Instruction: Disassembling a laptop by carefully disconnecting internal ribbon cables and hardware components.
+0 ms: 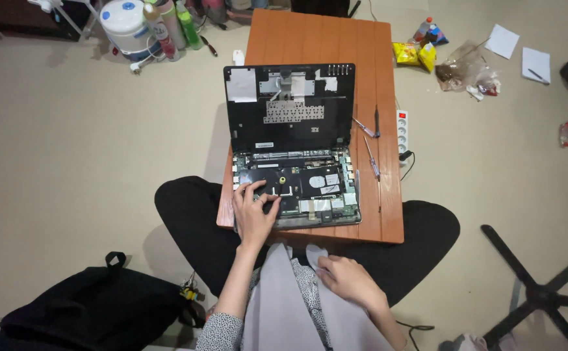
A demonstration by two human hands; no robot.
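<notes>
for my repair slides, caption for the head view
Left hand on an opened laptop atop a low wooden table.

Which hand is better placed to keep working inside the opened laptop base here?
The left hand, probably: its fingers already rest on the exposed laptop base at the near-left corner. The right hand lies back in the lap on grey cloth, off the wooden table.

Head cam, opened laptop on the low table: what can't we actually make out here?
- What the left hand presses on the laptop base: its fingers cover that spot.
- Board parts and connectors: too small to tell apart.
- Whether the right hand holds anything: it rests on grey cloth, palm side hidden.
- Tips of the tools on the wooden table: too thin to identify.
- Black bag: cut off by the bottom edge.
</notes>
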